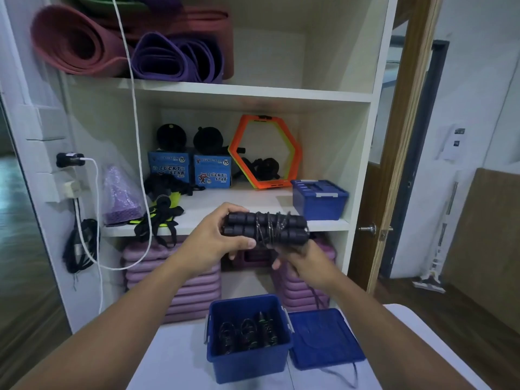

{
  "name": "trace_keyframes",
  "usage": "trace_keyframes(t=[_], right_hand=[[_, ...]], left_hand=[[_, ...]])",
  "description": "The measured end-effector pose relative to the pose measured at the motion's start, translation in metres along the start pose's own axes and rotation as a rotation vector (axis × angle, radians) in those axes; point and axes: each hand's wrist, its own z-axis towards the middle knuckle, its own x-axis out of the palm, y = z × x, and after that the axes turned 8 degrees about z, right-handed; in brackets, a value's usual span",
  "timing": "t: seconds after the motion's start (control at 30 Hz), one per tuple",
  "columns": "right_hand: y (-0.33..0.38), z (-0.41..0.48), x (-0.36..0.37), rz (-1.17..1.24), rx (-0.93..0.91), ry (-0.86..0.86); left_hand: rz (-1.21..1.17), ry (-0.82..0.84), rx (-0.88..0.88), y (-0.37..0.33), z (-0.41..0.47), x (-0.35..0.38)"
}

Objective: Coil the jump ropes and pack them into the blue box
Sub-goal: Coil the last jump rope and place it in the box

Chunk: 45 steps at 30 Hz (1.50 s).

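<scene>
A white shelf unit (253, 91) rises behind the open blue box (247, 364). Far above the box, on the top shelf, lie a rolled red mat (76, 40) and a folded purple mat (174, 57). The box stands on a white table (174, 361), close to the table's far edge. Behind the box, in the bottom of the shelf unit, sit stacked purple step platforms (194, 294). The box's blue lid (323, 339) lies flat on the table, touching the box on its right side. Above and behind the box, on the middle shelf, stand a closed smaller blue bin (319, 201), an orange hexagon ring (270, 184) that leans upright, and two blue cartons (212, 175) marked Lucky Star. The jump rope (264, 226) is held in the air above the box, level with the middle shelf's edge, its two black handles side by side and lying crosswise with the cord wound round their middle. The left hand (216, 237) grips the handles' left end, fingers curled over and thumb along the front. The right hand (306, 263) holds the bundle from beneath its right end with curled fingers; whether it pinches the cord's loose end I cannot tell. Inside the box stand three coiled ropes (247, 332), side by side.
</scene>
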Motion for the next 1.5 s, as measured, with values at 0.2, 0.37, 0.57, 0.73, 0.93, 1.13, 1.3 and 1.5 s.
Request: trace_keyframes(t=[0.2, 0.37, 0.57, 0.73, 0.93, 1.13, 1.3, 1.5], right_hand=[[-0.009, -0.004, 0.01, -0.21, 0.064, 0.105], [-0.012, -0.011, 0.015, -0.517, 0.019, 0.254], [0.033, -0.001, 0.008, -0.685, -0.232, 0.159], [0.063, 0.016, -0.011, -0.728, -0.363, 0.031], [0.05, 0.028, -0.014, -0.475, -0.29, -0.057], [0.001, 0.002, 0.009, 0.037, 0.06, -0.012], [-0.019, -0.007, 0.04, -0.008, 0.062, 0.09], [-0.018, -0.015, 0.056, -0.367, -0.021, 0.265]], left_hand=[[0.039, -0.3, -0.113, 0.038, 0.022, -0.014], [0.431, -0.507, -0.206, 0.067, 0.04, -0.036], [0.951, -0.152, -0.128, 0.088, 0.025, -0.036], [0.757, 0.293, -0.051, 0.066, -0.005, -0.009], [0.204, 0.327, 0.009, 0.012, -0.044, 0.015], [0.054, -0.009, -0.017, 0.003, -0.04, -0.001], [0.112, -0.189, -0.051, 0.024, -0.031, 0.0], [0.422, -0.423, -0.126, 0.048, -0.01, -0.012]])
